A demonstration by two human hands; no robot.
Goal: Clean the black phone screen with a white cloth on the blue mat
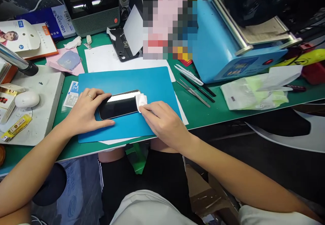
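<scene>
A smartphone [118, 107] with a dark, glossy screen lies face up on a blue mat [129, 130]. My left hand [87, 111] steadies its left end, fingers along the far edge and thumb by the near edge. Pinched in the fingertips of my right hand [165, 121] is a folded white wipe [141, 101], which touches the phone's right end. Part of that end is hidden under the wipe.
Right of the mat lie tweezers [194, 93] and other slim tools. Beyond them are a blue machine with metal rollers [215, 45] and a tissue pack [254, 91]. A phone back housing [122, 47] lies behind the mat. A white mouse [27, 99] sits at left.
</scene>
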